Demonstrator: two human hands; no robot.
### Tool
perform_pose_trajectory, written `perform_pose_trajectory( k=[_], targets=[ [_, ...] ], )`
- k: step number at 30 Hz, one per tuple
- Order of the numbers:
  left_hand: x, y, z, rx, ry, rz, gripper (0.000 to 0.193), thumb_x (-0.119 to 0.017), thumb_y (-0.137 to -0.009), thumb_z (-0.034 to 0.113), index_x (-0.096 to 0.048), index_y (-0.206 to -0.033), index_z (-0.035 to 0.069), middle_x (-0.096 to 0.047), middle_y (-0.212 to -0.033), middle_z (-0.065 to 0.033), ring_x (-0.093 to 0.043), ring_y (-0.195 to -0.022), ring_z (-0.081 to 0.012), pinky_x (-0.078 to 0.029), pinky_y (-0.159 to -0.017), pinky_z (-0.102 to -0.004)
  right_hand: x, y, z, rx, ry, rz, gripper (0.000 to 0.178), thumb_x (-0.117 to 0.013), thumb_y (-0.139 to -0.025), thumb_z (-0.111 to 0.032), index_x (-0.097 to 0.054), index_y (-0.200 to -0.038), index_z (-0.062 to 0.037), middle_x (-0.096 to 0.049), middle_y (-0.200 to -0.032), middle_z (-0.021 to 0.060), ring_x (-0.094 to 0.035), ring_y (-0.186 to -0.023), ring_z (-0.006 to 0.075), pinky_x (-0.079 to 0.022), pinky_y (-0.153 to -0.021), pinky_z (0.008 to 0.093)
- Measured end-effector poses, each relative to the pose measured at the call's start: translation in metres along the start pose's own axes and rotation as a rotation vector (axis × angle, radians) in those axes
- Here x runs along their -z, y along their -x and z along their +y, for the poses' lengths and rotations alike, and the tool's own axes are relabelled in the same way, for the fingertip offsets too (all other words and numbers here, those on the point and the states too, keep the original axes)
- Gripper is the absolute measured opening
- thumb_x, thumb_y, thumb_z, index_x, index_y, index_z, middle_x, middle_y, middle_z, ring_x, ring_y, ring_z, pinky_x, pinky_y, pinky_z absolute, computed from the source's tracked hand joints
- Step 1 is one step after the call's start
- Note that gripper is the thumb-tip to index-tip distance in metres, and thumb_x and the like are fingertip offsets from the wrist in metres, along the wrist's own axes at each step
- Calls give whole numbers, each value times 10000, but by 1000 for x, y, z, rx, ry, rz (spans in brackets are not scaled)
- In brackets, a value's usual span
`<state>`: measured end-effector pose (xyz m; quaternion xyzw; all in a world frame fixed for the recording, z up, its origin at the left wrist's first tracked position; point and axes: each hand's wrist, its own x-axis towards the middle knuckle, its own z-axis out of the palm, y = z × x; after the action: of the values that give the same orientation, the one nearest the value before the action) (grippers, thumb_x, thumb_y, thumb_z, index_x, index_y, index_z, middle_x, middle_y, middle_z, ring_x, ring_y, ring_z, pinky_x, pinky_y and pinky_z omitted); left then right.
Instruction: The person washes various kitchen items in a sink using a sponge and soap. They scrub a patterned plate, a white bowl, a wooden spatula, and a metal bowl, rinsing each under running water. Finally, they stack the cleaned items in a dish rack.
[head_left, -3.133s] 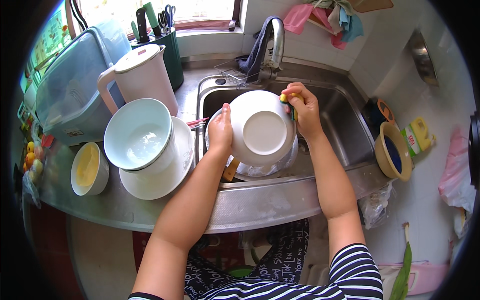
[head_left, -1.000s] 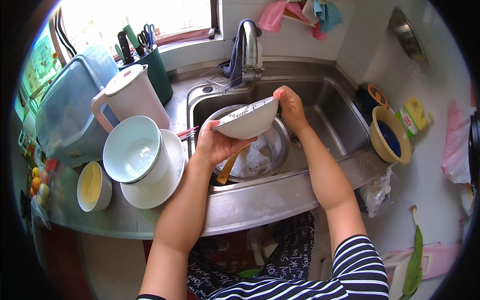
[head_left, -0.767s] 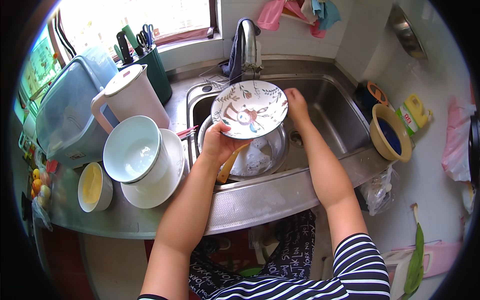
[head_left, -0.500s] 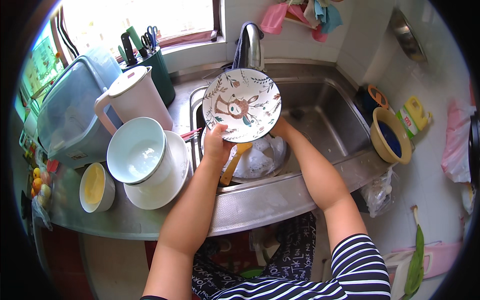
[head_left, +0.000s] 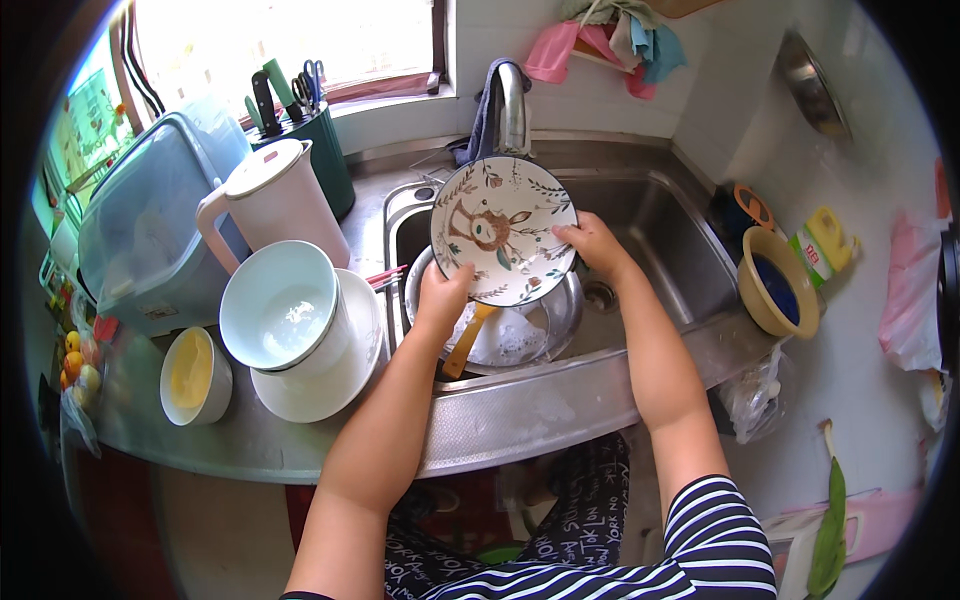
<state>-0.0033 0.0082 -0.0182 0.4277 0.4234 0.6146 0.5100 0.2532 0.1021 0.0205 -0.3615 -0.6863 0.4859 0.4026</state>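
Observation:
A white plate (head_left: 530, 250) with a brown animal and leafy sprigs is held up over the sink (head_left: 670, 230), its decorated face tilted toward me. My left hand (head_left: 443, 295) grips its lower left edge, thumb on the face. At the right rim, my right hand (head_left: 595, 245) pinches it the same way; the fingers behind the plate are hidden. Under the plate sits a metal basin (head_left: 572, 318) of sudsy water. A yellow-brown utensil (head_left: 462, 350), its upper end covered by the plate, leans in the basin. Behind stands the faucet (head_left: 514, 105) with a dark cloth hung beside it.
Left on the counter are stacked pale bowls (head_left: 278, 300) on a white plate (head_left: 365, 375), a small bowl with a yellow inside (head_left: 195, 390), a pink kettle (head_left: 290, 205) and a knife block (head_left: 330, 165). A tan basin (head_left: 755, 290) and a yellow-green bottle (head_left: 825, 245) stand right.
The plate has moved right and slightly down, toward me. My right hand has come from beneath the plate to its right rim; my left hand still holds the lower left edge.

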Motion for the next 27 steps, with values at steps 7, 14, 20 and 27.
perform_pose_trajectory(
  k=[7, 14, 20, 27],
  targets=[
    [-16, 17, 15, -19, -785, -259, 579, -737, -832, 448, -650, -1109, -54, -703, -992, -198, -689, -984, -273, -555, -801, -369, 69, 8, 20, 90, -79, 252, 259, -617, -873, -118, -652, -1074, 40, -700, -957, 73, -636, -827, 126, -504, -773, 283],
    [-4, 18, 10, 230, -1304, -356, 545, -777, -749, 379, -671, -1072, -47, -678, -1036, -239, -664, -982, -348, -506, -886, -398, 138, 33, 67, 5, -318, 863, 313, -593, -836, -135, -646, -1070, 65, -692, -992, 119, -645, -885, 214, -481, -810, 334],
    [2, 12, 7, 349, -1298, -417, 403, -787, -721, 287, -717, -935, -47, -696, -941, -232, -687, -867, -337, -526, -817, -403, 152, 47, 88, -572, 418, 1192, 382, -542, -788, -207, -672, -1003, 80, -656, -1052, 301, -632, -1007, 443, -479, -865, 468],
    [11, 9, -9, 463, -667, -263, 303, -643, -910, 162, -605, -1088, -80, -667, -876, -160, -706, -748, -229, -589, -631, -337, 166, 43, 152, -957, 524, 926, 375, -545, -824, -202, -679, -1095, 20, -677, -1114, 219, -642, -1096, 347, -501, -909, 423]
  ],
)
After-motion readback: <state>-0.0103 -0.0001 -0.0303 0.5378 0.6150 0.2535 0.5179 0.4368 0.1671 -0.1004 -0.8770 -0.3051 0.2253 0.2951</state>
